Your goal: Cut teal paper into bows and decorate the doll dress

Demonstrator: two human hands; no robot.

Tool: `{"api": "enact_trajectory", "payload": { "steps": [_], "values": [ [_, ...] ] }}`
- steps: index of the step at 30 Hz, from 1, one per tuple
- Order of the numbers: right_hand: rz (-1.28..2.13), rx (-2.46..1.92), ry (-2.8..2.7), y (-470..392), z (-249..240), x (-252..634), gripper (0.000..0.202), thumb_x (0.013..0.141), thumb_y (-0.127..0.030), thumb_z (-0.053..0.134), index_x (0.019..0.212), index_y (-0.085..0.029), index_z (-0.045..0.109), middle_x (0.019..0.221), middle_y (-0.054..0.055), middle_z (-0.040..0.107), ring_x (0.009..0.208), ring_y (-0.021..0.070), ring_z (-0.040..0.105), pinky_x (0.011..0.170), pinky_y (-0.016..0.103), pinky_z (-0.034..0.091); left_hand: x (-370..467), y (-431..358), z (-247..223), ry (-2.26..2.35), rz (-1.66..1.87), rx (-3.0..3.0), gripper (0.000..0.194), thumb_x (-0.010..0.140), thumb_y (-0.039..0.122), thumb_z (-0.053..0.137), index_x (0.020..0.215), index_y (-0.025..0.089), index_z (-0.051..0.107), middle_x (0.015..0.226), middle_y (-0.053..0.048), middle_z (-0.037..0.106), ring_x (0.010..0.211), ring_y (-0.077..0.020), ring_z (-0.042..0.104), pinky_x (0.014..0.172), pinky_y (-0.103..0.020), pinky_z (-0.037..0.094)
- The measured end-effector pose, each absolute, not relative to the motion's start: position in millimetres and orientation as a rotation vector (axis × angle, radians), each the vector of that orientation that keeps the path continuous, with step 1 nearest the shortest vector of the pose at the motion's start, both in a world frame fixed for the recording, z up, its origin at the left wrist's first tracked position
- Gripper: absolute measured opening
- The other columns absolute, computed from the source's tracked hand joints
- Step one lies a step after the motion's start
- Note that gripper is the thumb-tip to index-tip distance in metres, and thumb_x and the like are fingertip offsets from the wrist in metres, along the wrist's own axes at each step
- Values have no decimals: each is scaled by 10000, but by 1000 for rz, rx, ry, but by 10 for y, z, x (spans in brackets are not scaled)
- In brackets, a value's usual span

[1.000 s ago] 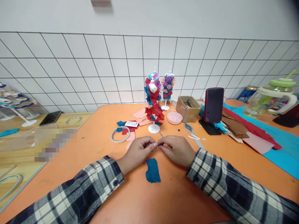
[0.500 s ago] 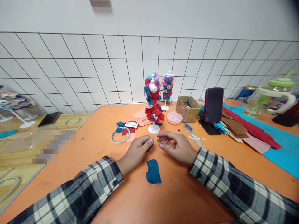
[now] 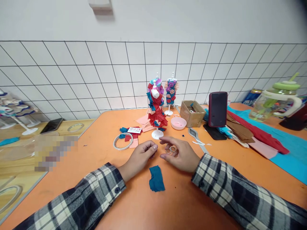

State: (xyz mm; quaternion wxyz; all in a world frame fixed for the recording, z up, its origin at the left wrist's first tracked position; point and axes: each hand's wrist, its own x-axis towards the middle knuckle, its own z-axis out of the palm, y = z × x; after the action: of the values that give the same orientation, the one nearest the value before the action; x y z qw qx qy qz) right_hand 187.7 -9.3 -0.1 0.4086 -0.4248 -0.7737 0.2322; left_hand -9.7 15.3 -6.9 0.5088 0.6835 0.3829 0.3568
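Observation:
My left hand (image 3: 144,153) is closed, thumb pressed to the curled index finger; whatever sits in the pinch is too small to make out. Facing it across a small gap, my right hand (image 3: 181,153) curls around small scissors (image 3: 170,149); their finger rings show between the fingers, while the blades are hidden. A piece of dark teal crepe paper (image 3: 157,179) lies flat on the orange table (image 3: 192,204), just below and between my hands. Behind them stands a small mannequin (image 3: 157,111) dressed in red, teal and pink ruffled paper.
A tape roll (image 3: 115,143) lies left, beside paper scraps (image 3: 134,135). A pink bowl (image 3: 178,124), a cardboard box (image 3: 192,116) and a second mannequin (image 3: 171,92) stand behind. To the right are an upright phone (image 3: 217,109), stacked coloured paper (image 3: 242,127) and a jug (image 3: 266,105).
My right hand has shifted slightly left, and the scissors' rings show more clearly. My left hand keeps its pinch. The whole view has tipped a little upward.

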Motion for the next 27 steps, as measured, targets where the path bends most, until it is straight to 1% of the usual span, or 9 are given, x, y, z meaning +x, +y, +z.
{"api": "enact_trajectory", "payload": {
  "steps": [5, 7, 12, 16, 19, 21, 23, 25, 27],
  "values": [
    [316, -1047, -2051, -90, -32, 1804, 80, 856, -219, 633, 897, -214, 702, 826, 23, 720, 726, 142, 642, 669, 252, 489, -79, 124, -77, 849, 824, 1617, 396, 896, 520, 456, 711, 174, 511, 626, 21, 491, 603, -130, 461, 605, -247, 373],
    [251, -1024, -2097, -67, -28, 1823, 101, 877, -207, 610, 849, -213, 707, 803, 22, 722, 738, 148, 647, 697, 259, 479, -70, 122, -71, 873, 835, 1637, 417, 893, 531, 446, 693, 173, 519, 630, 12, 505, 603, -134, 468, 608, -251, 381],
    [109, -967, -2207, -53, -15, 1888, 217, 899, -198, 578, 1089, -222, 681, 909, 48, 726, 820, 174, 647, 740, 282, 481, -71, 133, -63, 1034, 840, 1763, 384, 889, 486, 474, 665, 177, 514, 610, 23, 492, 587, -134, 454, 572, -249, 349],
    [18, -977, -2222, -27, -52, 1899, 203, 912, -198, 550, 1022, -214, 720, 866, 63, 716, 795, 177, 638, 728, 287, 482, -111, 172, -88, 1113, 857, 1820, 433, 920, 492, 413, 626, 182, 482, 586, 23, 479, 575, -137, 452, 573, -258, 347],
    [59, -1037, -2219, 24, -35, 1963, 187, 900, -193, 565, 959, -214, 741, 857, 57, 721, 801, 174, 644, 725, 282, 479, -142, 169, -77, 1165, 855, 1919, 423, 929, 472, 399, 628, 184, 474, 586, 22, 477, 574, -140, 455, 557, -258, 339],
    [105, -1134, -2223, 64, 19, 2083, 184, 884, -204, 584, 982, -234, 737, 861, 41, 733, 795, 170, 650, 711, 278, 474, -154, 127, -39, 1128, 815, 2090, 395, 942, 426, 384, 656, 182, 503, 619, 10, 511, 601, -147, 478, 569, -260, 347],
    [129, -1305, -2206, 100, 86, 2278, 258, 857, -239, 614, 1097, -272, 701, 837, 13, 738, 735, 164, 647, 662, 274, 463, -157, 60, 10, 940, 730, 2339, 344, 946, 382, 390, 725, 181, 561, 703, -14, 583, 681, -162, 525, 643, -276, 381],
    [102, -1446, -2227, 127, 132, 2526, 221, 836, -265, 621, 1031, -288, 722, 819, -6, 735, 738, 173, 644, 634, 277, 445, -150, -3, 53, 616, 600, 2570, 256, 912, 400, 475, 854, 191, 611, 828, -40, 647, 805, -187, 567, 773, -314, 395],
    [68, -1559, -2207, 142, 131, 2779, 222, 839, -300, 596, 1018, -296, 728, 831, -6, 734, 732, 173, 640, 609, 274, 436, -142, -37, 73, 342, 468, 2728, 259, 842, 445, 586, 936, 207, 621, 883, -48, 670, 877, -209, 582, 887, -362, 360]
  ]
}}
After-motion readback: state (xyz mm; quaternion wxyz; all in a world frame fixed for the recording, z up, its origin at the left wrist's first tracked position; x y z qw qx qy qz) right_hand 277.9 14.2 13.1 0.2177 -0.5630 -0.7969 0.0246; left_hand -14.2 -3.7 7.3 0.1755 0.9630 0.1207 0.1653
